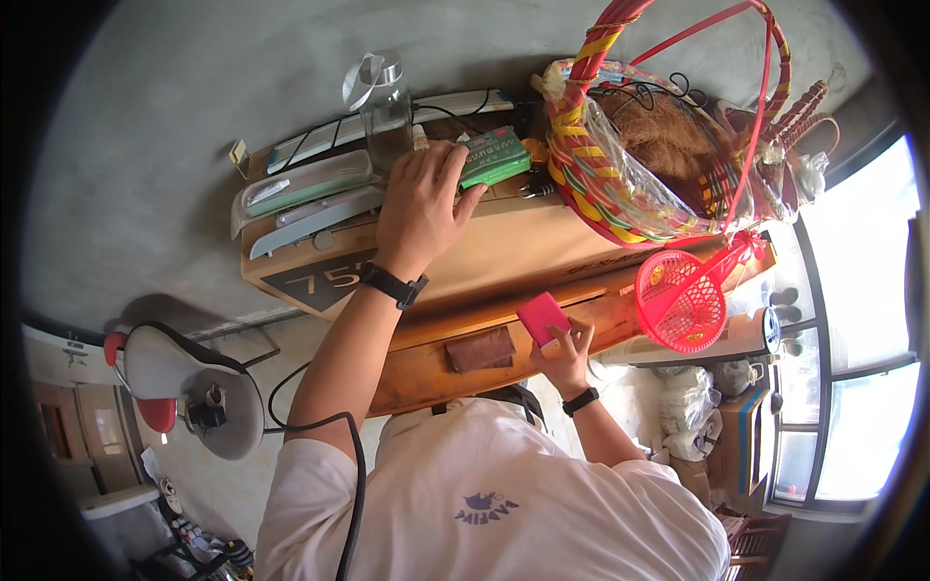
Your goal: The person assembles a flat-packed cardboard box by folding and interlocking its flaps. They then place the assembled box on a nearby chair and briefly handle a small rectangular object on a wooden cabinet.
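My left hand (421,208) reaches over the top of a long cardboard box (465,237), its thumb apart from its fingers. The thumb lies beside a green packet (495,157), and the fingertips are near a clear glass bottle (387,111) with a strap; whether they touch anything is hidden. Lower and to the right, my right hand (564,363) grips a small pink box (543,318) by its lower edge, above the wooden bench (417,378). A brown folded cloth or wallet (480,350) lies on the bench to its left.
On the cardboard box stand a long translucent case (305,194), a grey-blue strip-shaped piece (315,225) and a woven basket (591,184). A red plastic strainer (681,300) hangs at right. A grey stool (189,378) stands left. A black cable (356,465) runs past my left arm.
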A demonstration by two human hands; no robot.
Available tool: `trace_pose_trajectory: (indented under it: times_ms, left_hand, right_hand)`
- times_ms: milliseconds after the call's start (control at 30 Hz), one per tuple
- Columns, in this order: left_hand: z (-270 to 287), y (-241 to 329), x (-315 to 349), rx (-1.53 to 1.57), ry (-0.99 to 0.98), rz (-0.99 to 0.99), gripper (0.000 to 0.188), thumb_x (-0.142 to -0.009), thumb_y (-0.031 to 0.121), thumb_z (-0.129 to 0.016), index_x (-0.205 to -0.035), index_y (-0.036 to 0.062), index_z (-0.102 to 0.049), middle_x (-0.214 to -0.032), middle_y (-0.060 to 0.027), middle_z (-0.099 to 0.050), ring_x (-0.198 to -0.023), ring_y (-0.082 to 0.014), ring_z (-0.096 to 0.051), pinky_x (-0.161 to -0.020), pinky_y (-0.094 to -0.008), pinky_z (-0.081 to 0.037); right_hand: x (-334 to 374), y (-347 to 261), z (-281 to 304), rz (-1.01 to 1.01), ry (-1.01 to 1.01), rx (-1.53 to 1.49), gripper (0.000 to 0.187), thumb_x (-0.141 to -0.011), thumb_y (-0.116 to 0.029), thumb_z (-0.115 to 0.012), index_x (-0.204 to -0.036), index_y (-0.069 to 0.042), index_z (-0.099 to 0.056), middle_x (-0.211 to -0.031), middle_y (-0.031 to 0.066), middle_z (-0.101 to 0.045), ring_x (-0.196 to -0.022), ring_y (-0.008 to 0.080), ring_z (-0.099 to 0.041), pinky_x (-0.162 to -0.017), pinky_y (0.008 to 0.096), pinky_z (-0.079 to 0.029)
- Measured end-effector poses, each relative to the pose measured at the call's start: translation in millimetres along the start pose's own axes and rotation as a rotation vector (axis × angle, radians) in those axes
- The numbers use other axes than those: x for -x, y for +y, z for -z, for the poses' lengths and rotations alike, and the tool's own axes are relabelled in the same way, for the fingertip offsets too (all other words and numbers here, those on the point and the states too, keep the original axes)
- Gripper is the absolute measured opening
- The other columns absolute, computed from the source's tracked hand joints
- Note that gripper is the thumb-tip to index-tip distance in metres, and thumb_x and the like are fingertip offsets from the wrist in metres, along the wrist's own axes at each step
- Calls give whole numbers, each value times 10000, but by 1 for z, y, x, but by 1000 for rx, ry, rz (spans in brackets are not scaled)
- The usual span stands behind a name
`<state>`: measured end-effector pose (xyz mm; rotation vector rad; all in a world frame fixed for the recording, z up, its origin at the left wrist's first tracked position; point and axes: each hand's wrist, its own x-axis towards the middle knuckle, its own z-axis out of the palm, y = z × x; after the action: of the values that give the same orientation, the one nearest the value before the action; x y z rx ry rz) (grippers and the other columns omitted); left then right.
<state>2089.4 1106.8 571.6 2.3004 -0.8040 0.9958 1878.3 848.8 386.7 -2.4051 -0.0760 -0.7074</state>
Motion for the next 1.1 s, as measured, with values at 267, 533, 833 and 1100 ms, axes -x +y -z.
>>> trace_pose_trajectory:
  times_ms: [267, 533, 833, 1100]
  left_hand:
    - [2, 0, 0, -33, -33, -7, 458, -891, 267, -730, -1253, 44, -559, -1215, -143, -624, -1096, -359, -594, -968, -472, -458]
    - [2, 0, 1, -22, -55, -28, 494, -850, 271, -757, -1256, 60, -570, -1235, -132, -605, -1106, -342, -584, -1011, -486, -439]
    - [11, 2, 5, 6, -72, -40, 483, -807, 200, -762, -1236, 81, -575, -1232, -124, -597, -1121, -335, -576, -1028, -496, -420]
    - [6, -1, 5, 10, -56, -30, 434, -823, 146, -739, -1206, 51, -557, -1218, -147, -588, -1121, -352, -575, -1032, -496, -409]
  right_hand:
    - [62, 47, -16, -203, -150, 228, 385, -747, -174, -827, -1099, -148, -671, -1203, 200, -447, -1137, 399, -522, -932, 456, -530]
    - [76, 68, -32, -328, -276, 232, 446, -753, -183, -822, -1154, -120, -636, -1217, 210, -438, -1181, 419, -458, -995, 511, -433]
    - [-117, -64, 15, 273, 166, 180, 439, -811, -72, -737, -1237, -92, -633, -1189, 213, -512, -1069, 363, -567, -845, 451, -529]
    - [-235, -129, 23, 335, -9, 492, 590, -754, -63, -655, -1331, -46, -531, -1430, 138, -538, -915, 369, -702, -745, 453, -609]
